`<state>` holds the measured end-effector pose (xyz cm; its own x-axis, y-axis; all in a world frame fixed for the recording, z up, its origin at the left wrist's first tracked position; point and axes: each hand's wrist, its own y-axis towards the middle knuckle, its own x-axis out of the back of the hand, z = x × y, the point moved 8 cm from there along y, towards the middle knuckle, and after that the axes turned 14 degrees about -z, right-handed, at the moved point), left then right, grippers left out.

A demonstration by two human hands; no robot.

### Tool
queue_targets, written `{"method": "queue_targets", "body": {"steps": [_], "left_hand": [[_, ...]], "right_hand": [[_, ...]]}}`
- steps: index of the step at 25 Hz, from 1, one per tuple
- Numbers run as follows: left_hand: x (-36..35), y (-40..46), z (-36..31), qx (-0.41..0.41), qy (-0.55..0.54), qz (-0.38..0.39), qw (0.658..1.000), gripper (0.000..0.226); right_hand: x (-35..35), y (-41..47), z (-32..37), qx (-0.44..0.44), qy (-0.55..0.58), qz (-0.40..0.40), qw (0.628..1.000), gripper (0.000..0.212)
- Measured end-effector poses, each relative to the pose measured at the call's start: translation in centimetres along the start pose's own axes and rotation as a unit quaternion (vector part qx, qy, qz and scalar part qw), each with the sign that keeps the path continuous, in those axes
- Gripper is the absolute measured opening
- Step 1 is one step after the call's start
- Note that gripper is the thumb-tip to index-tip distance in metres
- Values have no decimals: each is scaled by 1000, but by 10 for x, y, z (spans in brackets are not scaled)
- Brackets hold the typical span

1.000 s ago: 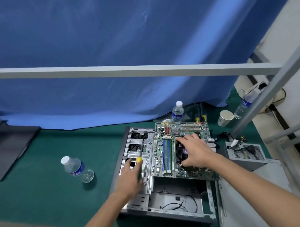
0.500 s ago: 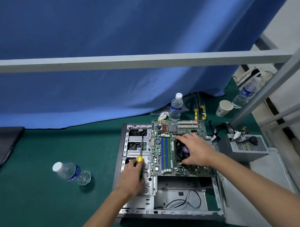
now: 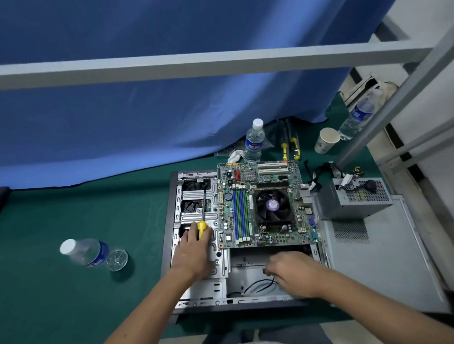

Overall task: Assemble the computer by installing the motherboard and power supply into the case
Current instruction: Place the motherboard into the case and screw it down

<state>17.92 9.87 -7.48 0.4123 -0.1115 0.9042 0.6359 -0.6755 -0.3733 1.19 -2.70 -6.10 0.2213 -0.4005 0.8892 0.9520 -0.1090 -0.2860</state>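
Yellow-handled screwdriver [image 3: 201,228] gripped by left hand [image 3: 191,253]; right hand [image 3: 292,273] curls around a black cable [image 3: 260,284] inside case [image 3: 171,225]

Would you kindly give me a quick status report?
Left hand grips screwdriver. Right hand at black cables in case. Motherboard in; power supply outside.

Three water bottles are standing or lying around the case [image 3: 171,225]: one [image 3: 254,142] behind it, one [image 3: 359,115] far to its right, one [image 3: 88,252] lying to its left. One paper cup [image 3: 326,140], one motherboard [image 3: 263,204], one power supply [image 3: 353,199] and three screwdrivers are showing: two [image 3: 290,146] behind the case, one [image 3: 202,219] over it.
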Motion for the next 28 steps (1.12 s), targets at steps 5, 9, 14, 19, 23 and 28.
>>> {"method": "queue_targets", "body": {"steps": [5,9,14,19,23,28], "left_hand": [[6,4,-7,9,5,-4,1000,80],[1,2,-6,17,-4,-6,1000,78],[-6,0,-1,24,3,5,1000,81],[-5,-1,-4,28,-8,-7,1000,75],[-7,-1,3,30,-12,-3,999,84],[-3,-8,3,35,-90,-42,994,88]], "right_hand": [[-69,8,-42,-214,128,130,959,53],[-105,14,-47,-219,138,189,947,54],[-96,21,-36,-146,8,139,979,24],[-47,14,-35,-138,36,34,989,34],[-21,-8,-16,-77,18,-67,995,35],[35,-24,3,-64,-4,-241,968,34]]}}
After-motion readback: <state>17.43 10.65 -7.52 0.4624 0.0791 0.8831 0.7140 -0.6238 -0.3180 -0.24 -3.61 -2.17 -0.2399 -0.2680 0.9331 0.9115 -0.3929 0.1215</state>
